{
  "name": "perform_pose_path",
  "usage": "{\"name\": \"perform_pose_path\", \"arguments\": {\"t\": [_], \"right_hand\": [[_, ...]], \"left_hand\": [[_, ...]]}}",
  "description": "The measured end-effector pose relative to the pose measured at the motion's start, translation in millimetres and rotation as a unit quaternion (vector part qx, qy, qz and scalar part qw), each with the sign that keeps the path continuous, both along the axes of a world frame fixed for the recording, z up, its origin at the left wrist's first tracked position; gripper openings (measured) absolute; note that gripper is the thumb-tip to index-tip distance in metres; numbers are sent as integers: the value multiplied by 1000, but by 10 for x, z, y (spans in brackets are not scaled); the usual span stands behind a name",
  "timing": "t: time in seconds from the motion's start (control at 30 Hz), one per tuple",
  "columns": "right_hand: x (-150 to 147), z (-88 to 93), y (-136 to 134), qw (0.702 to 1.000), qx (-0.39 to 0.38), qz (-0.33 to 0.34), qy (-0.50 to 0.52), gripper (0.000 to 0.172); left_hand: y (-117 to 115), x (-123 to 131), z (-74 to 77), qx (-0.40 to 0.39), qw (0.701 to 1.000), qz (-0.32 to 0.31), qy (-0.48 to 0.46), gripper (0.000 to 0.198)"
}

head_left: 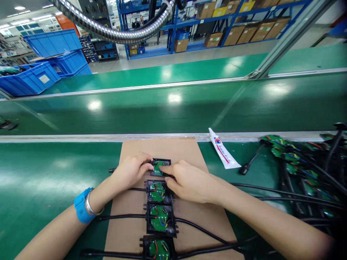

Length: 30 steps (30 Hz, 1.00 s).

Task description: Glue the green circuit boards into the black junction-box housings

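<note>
Several square black plastic housings with round green circuit boards lie in a column on a brown cardboard sheet (130, 231). At the far housing (160, 160), my left hand (132, 168) is closed, thumb and fingers pinching its left edge. My right hand (187, 178) reaches over from the right, index fingertip on the green board (157, 168), thumb and other fingers curled near its right edge. Nearer to me sit a second housing (159, 191), a third housing (161, 219) and a fourth housing (159, 249), with coloured wires on their boards and black cables running out both sides.
A white tube (223, 151) lies right of the cardboard. Farther right is a heap of black cables and green boards (306, 162). Blue bins (29, 77) stand at the back left. A metal flexible hose (116, 30) hangs overhead, and a metal frame post (292, 36) rises at the right.
</note>
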State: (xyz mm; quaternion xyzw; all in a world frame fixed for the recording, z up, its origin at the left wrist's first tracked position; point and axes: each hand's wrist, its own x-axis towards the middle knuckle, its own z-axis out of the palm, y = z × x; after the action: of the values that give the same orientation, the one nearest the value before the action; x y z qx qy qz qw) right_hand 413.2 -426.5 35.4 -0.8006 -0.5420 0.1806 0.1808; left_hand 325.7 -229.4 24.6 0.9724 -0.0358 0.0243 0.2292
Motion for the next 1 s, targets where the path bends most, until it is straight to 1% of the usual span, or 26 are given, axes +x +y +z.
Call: {"name": "perform_pose_path", "arguments": {"t": [0.07, 0.13, 0.2, 0.27, 0.33, 0.37, 0.43, 0.5, 0.57, 0.67, 0.73, 0.87, 0.93, 1.0], "right_hand": [[-86, -3, -40, 1000, 3, -2, 3, 27], [-125, 3, -62, 1000, 2, -4, 4, 26], [-122, 18, -63, 1000, -6, -1, 7, 25], [-100, 33, -53, 1000, -17, 2, 11, 25], [-83, 37, -43, 1000, -23, 0, 12, 27], [-80, 33, -40, 1000, -23, -2, 13, 27], [-80, 15, -38, 1000, -19, -4, 14, 28], [-85, -11, -40, 1000, -9, -5, 14, 28], [-86, -35, -40, 1000, -1, -5, 11, 27], [-79, -55, -35, 1000, -4, 1, 7, 25], [-76, -58, -29, 1000, -13, 5, -1, 24], [-95, -57, -22, 999, -25, -12, -36, 25], [-121, -57, -22, 998, -26, -21, -49, 25], [-149, -55, -21, 998, -27, -26, -55, 26]], "left_hand": [[9, -67, 11, -28, 1000, -10, 7, 14], [36, -109, 18, -73, 997, -10, 27, 19], [68, -121, 23, -107, 993, 7, 52, 20], [87, -117, 29, -110, 991, 29, 66, 15], [85, -114, 31, -94, 993, 38, 60, 12], [77, -117, 26, -84, 995, 33, 46, 11], [58, -133, -2, -50, 999, 7, -19, 12], [42, -159, -60, -4, 995, -20, -96, 11], [35, -188, -136, 34, 989, -33, -137, 14], [21, -220, -221, 82, 986, -56, -137, 21], [-7, -230, -231, 122, 981, -83, -126, 24], [-72, -245, -177, 184, 970, -127, -97, 22], [-78, -263, -146, 194, 968, -131, -91, 20], [-69, -280, -117, 191, 970, -119, -92, 22]]}}
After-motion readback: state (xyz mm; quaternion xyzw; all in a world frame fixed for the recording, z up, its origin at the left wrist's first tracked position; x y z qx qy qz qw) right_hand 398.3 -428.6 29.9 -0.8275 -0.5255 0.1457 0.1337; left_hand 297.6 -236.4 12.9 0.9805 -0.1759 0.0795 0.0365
